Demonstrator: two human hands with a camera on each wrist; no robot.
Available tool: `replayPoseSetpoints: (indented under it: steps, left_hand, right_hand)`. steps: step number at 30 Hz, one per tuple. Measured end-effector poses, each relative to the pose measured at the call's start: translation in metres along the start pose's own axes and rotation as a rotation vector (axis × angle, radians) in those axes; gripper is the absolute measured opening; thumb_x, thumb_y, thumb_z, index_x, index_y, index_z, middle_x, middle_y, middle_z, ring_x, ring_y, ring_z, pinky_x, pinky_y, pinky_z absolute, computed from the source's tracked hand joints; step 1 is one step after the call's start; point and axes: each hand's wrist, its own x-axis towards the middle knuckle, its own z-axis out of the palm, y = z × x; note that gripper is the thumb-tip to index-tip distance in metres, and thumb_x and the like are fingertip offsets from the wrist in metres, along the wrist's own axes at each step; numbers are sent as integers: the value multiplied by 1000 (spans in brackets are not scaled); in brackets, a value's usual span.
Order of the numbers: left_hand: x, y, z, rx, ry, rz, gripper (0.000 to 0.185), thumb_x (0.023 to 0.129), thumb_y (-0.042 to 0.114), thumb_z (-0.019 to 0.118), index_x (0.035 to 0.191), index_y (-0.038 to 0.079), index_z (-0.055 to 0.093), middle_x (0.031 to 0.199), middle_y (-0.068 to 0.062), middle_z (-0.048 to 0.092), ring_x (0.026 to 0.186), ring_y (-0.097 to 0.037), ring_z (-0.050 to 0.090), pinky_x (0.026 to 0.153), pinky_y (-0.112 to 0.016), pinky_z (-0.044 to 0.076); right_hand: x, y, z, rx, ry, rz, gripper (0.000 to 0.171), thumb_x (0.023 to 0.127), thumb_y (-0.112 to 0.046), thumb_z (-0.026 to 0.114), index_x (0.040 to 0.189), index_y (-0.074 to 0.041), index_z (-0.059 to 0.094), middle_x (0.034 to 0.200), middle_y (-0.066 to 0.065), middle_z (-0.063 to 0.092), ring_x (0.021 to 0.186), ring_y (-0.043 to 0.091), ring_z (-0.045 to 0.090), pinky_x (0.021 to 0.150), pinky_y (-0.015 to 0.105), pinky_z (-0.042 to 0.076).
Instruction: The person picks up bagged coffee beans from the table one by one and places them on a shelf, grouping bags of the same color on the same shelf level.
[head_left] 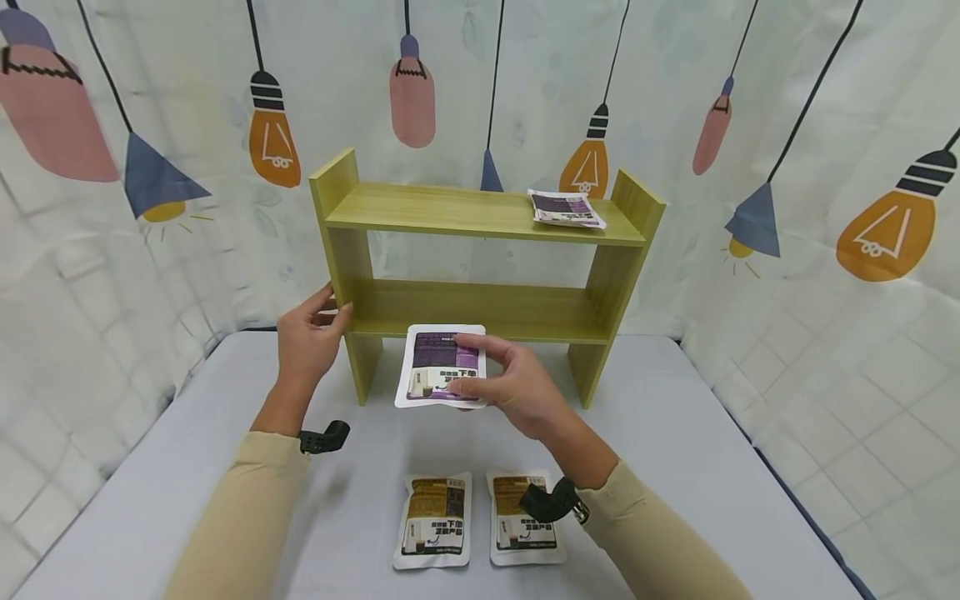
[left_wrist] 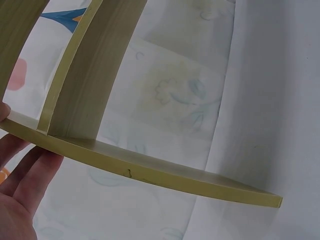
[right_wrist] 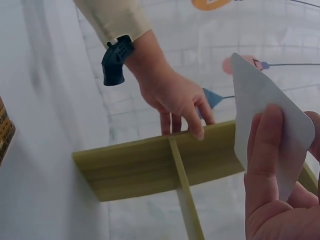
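Observation:
In the head view my right hand point(head_left: 517, 387) pinches a white pouch with a purple printed label point(head_left: 442, 367), held up in front of the shelf. The right wrist view shows the pouch's plain white back point(right_wrist: 267, 117) against the fingers. My left hand point(head_left: 311, 337) grips the left side panel of a two-tier wooden shelf point(head_left: 480, 310) at about the lower board's height. Seen from the left wrist, the thumb and fingers point(left_wrist: 32, 175) lie on opposite faces of that panel point(left_wrist: 165, 177). Another purple-labelled pouch point(head_left: 566, 210) lies on the top board's right end.
Two pouches with brown-and-white labels, a left one point(head_left: 433, 521) and a right one point(head_left: 525, 517), lie side by side on the white table point(head_left: 352, 517) near me. The right wrist strap partly covers the right one. A curtain point(head_left: 480, 100) printed with lamps hangs behind the shelf.

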Motion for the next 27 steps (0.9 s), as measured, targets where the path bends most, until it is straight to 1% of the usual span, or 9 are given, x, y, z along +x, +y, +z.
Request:
replayPoseSetpoints:
  steps: [4, 11, 17, 23, 27]
  left_hand:
    - [-1, 2, 0, -2, 1, 2, 47, 100, 23, 66, 146, 20, 58, 126, -18, 72, 98, -39, 74, 71, -1, 47]
    - [0, 2, 0, 12, 6, 6, 47, 100, 23, 66, 146, 20, 59, 125, -18, 72, 98, -39, 74, 71, -2, 47]
    - [0, 1, 0, 13, 4, 2, 47, 100, 23, 66, 146, 21, 58, 124, -18, 73, 97, -39, 74, 70, -2, 48]
    - [0, 1, 0, 3, 3, 2, 47, 100, 22, 66, 146, 20, 59, 120, -20, 73, 95, -40, 74, 69, -1, 46]
    - [0, 2, 0, 2, 4, 6, 47, 100, 22, 66, 146, 20, 59, 120, -21, 74, 94, -41, 74, 69, -1, 46]
  right_hand:
    - [0, -5, 1, 0, 1, -12, 66, 86, 9, 75, 146, -12, 58, 141, 16, 51, 102, 24, 70, 84, 37, 63]
    - [0, -15, 2, -5, 5, -37, 65, 86, 11, 74, 145, -10, 59, 143, 14, 52, 100, 22, 70, 82, 30, 62]
    - [2, -22, 2, -24, 7, -51, 65, 85, 9, 76, 144, -13, 60, 143, 12, 51, 101, 24, 71, 85, 33, 62]
    - [3, -28, 3, -10, -8, -72, 65, 86, 10, 74, 145, -13, 59, 143, 12, 50, 102, 26, 71, 86, 36, 62]
    - [3, -31, 4, 5, -18, -80, 65, 86, 11, 74, 145, -12, 60, 139, 13, 53, 100, 25, 71, 84, 36, 63]
